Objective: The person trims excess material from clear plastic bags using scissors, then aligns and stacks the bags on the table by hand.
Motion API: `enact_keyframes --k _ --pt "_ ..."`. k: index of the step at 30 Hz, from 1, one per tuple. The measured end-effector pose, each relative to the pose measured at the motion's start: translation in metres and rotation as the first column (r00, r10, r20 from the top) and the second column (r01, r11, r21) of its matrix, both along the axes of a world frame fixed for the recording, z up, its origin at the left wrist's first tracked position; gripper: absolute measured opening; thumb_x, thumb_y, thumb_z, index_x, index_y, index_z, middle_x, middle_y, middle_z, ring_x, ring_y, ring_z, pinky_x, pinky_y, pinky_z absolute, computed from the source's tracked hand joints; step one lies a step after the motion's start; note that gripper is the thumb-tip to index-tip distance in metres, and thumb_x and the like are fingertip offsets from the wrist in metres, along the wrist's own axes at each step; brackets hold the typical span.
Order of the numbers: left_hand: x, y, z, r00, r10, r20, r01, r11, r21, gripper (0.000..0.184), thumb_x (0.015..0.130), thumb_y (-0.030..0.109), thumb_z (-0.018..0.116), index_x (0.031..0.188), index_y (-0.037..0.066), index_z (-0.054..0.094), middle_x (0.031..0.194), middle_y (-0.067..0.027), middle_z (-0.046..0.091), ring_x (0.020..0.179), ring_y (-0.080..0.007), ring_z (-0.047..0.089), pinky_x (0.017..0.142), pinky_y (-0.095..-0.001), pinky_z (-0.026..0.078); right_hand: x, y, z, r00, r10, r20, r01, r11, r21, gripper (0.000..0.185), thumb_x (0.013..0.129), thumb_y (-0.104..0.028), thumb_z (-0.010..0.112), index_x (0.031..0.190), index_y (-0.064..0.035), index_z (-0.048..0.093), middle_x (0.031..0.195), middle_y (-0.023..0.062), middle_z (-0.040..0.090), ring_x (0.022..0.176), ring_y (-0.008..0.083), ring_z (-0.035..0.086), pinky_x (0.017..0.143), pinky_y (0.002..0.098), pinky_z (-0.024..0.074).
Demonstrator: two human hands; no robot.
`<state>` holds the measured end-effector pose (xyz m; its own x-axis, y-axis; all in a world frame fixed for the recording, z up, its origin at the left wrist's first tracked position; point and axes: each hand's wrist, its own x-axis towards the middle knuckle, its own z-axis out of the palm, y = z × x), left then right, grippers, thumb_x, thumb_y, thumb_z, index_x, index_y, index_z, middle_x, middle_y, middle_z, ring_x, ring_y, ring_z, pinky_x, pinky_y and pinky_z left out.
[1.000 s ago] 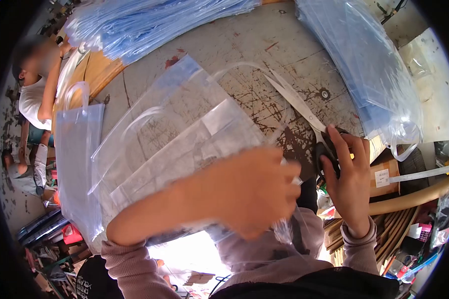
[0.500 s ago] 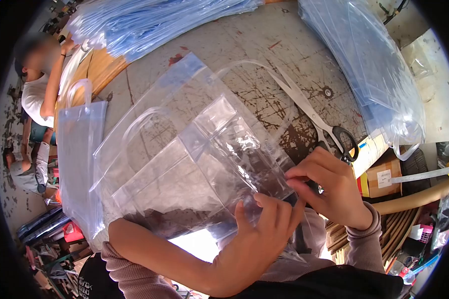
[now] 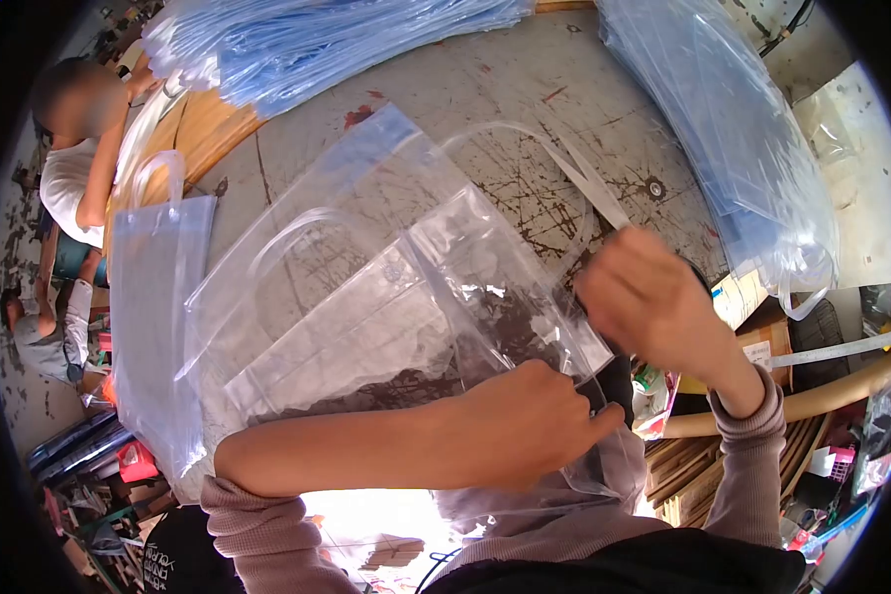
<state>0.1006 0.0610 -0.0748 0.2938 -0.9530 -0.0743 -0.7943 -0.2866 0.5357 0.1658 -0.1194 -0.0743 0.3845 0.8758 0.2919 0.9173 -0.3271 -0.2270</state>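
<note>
A clear plastic bag (image 3: pixel 356 322) with folded seams and a loop handle lies spread over the table edge. My left hand (image 3: pixel 540 421) is closed on its near right edge, and loose film hangs below the fingers. My right hand (image 3: pixel 653 302) is raised just above the bag's right corner. Its curled fingers are blurred, so what they hold, if anything, cannot be made out. Under that hand lie scissors (image 3: pixel 592 188), with blades showing beyond the knuckles and most of the black handles hidden.
Bluish plastic sheets (image 3: pixel 366 45) are stacked at the far edge. More clear bags (image 3: pixel 733 139) lie at the right, and one handled bag (image 3: pixel 158 297) at the left. A cardboard box (image 3: pixel 767 337) is low on the right. Another person (image 3: pixel 74 183) is at far left.
My right hand has lifted up and away from the bag's edge, over the scissors. My left hand has turned palm down and closed over the bag's near edge, whose folds have shifted.
</note>
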Motion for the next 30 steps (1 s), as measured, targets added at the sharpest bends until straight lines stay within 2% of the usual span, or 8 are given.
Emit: enact_keyframes --k 8,12,14,18,22,24,26,30 --pt "0.004 -0.002 0.000 1.000 -0.016 -0.003 0.016 0.999 0.031 0.054 0.073 0.011 0.058 0.125 -0.002 0.050 0.057 -0.0052 0.055 0.049 -0.0229 0.058 0.041 -0.0354 0.040 0.081 0.056 0.011 0.839 -0.282 0.466 0.204 0.956 0.211 0.019 0.072 -0.007 0.059 0.090 -0.0004 0.058 0.079 0.0093 0.056 0.080 0.0265 0.056 0.069 0.0339 0.0458" --pt "0.004 -0.002 -0.003 1.000 -0.020 0.005 0.020 1.000 0.025 0.055 0.073 0.011 0.059 0.125 -0.003 0.049 0.058 -0.0062 0.057 0.050 -0.0236 0.059 0.041 -0.0359 0.040 0.098 0.063 0.029 0.840 -0.331 0.431 0.204 0.927 0.314 0.013 0.074 -0.001 0.063 0.083 0.0002 0.054 0.071 0.0120 0.051 0.070 0.0248 0.051 0.065 0.0346 0.0445" --pt "0.002 -0.002 -0.006 1.000 -0.021 0.018 0.021 1.000 -0.003 0.054 0.073 0.011 0.059 0.124 -0.003 0.049 0.058 -0.0069 0.057 0.050 -0.0239 0.059 0.041 -0.0363 0.041 0.099 0.063 0.034 0.709 -0.520 0.476 0.371 0.849 0.375 0.025 0.073 0.004 0.046 0.098 0.0096 0.048 0.086 0.0270 0.054 0.083 0.0405 0.053 0.075 0.0436 0.0445" --pt "0.002 -0.003 -0.005 1.000 -0.024 0.016 0.024 0.999 0.021 0.053 0.073 0.011 0.059 0.123 -0.004 0.049 0.059 -0.0075 0.058 0.051 -0.0243 0.060 0.041 -0.0365 0.041 0.099 0.040 0.058 0.697 -0.693 0.184 0.515 0.662 0.544 0.006 0.079 -0.003 0.057 0.083 0.0010 0.054 0.076 0.0192 0.055 0.078 0.0358 0.053 0.069 0.0422 0.0422" --pt "0.001 -0.002 -0.006 0.999 -0.011 0.031 0.011 1.000 -0.007 0.052 0.073 0.011 0.059 0.123 -0.004 0.050 0.059 -0.0082 0.058 0.051 -0.0245 0.060 0.042 -0.0368 0.042 0.067 -0.003 0.076 0.624 -0.760 0.181 0.554 0.593 0.584 0.020 0.089 -0.020 0.060 0.087 0.0000 0.056 0.069 0.0062 0.056 0.065 0.0089 0.051 0.064 0.0224 0.0418" --pt "0.001 -0.003 -0.006 0.999 -0.004 0.034 0.005 1.000 -0.023 0.052 0.073 0.011 0.059 0.122 -0.004 0.050 0.059 -0.0083 0.058 0.052 -0.0245 0.060 0.042 -0.0368 0.043 0.041 -0.008 0.077 0.429 -0.889 0.161 0.717 0.444 0.537 0.020 0.078 -0.007 0.060 0.098 -0.0034 0.060 0.087 0.0090 0.062 0.085 0.0249 0.061 0.072 0.0323 0.0481" --pt "-0.001 -0.004 -0.005 1.000 -0.001 0.028 0.000 1.000 0.012 0.052 0.073 0.011 0.059 0.122 -0.004 0.050 0.060 -0.0082 0.059 0.053 -0.0245 0.061 0.042 -0.0370 0.043 0.036 -0.018 0.073 0.377 -0.884 0.276 0.658 0.466 0.592 0.021 0.081 -0.009 0.062 0.102 -0.0064 0.061 0.097 0.0092 0.064 0.084 0.0223 0.063 0.073 0.0316 0.0487" --pt "-0.002 -0.003 -0.007 0.998 0.007 0.059 -0.006 1.000 -0.018 0.052 0.072 0.011 0.059 0.122 -0.004 0.050 0.061 -0.0076 0.059 0.053 -0.0238 0.061 0.043 -0.0368 0.043 0.026 0.003 0.059 0.793 -0.571 0.214 0.463 0.793 0.397 0.021 0.079 -0.009 0.066 0.097 -0.0033 0.060 0.092 0.0096 0.062 0.087 0.0239 0.060 0.072 0.0325 0.0466"
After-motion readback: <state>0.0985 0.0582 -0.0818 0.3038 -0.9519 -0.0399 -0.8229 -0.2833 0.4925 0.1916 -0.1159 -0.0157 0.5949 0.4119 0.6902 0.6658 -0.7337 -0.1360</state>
